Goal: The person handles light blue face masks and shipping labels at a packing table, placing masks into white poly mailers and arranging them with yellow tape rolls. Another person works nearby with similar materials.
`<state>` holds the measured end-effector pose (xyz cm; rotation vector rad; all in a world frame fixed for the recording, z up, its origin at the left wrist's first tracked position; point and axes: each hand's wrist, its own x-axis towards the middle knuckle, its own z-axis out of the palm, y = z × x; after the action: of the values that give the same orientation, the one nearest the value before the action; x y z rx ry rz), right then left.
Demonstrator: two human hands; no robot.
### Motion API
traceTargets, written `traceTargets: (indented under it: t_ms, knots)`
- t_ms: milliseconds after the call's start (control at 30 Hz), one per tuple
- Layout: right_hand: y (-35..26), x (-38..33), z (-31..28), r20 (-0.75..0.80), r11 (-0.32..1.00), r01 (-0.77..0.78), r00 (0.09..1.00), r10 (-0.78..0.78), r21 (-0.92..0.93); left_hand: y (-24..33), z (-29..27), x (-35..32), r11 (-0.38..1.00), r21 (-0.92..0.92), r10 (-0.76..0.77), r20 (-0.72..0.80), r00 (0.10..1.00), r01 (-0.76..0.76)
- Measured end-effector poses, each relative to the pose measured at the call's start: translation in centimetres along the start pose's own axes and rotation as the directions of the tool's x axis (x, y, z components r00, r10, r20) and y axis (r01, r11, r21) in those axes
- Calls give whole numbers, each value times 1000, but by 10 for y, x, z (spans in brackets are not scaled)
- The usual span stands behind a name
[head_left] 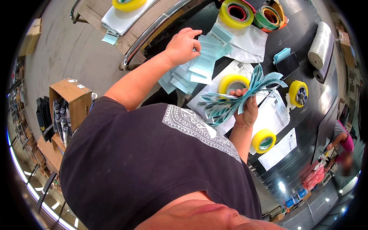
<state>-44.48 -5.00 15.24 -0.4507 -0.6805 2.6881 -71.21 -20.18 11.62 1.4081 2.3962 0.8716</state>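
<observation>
A fanned bundle of light-blue paper slips [222, 105] is gripped about its middle by my right hand [248, 111], its ends splaying out on both sides. My left hand [183, 46] is over the far left part of the black table, index finger stretched and thumb apart, with nothing visible in it. Right beside that hand, loose light-blue slips [205, 61] lie overlapping in a spread pile at the table's edge. Behind the bundle, a roll of yellow tape [232, 83] rests on white printed sheets [274, 111], partly hidden by my right hand.
More yellow tape rolls [263, 141] lie on the black table [303, 122]. A green tape roll [267, 18] is at the back, a silvery wrapped roll [319, 45] far right. A wooden cart with a metal rail [151, 28] adjoins at left. Another person [342, 142] is at far right.
</observation>
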Motion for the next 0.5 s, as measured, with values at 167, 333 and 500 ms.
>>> traceTargets:
  t_ms: [167, 333, 500]
  knots:
    - [-1, -1, -2, -55, 1000, -9, 998, 8, -8, -3, 8, 1, 990, 85, 111, -32, 993, -108]
    - [1, 0, -12, -78, 999, -47, 996, 46, -4, 1, 7, 0, 965, 72, 261, -121, 958, -254]
    - [4, 4, -6, -85, 997, -75, 994, 76, 11, 6, 0, -7, 924, 60, 383, -151, 911, -379]
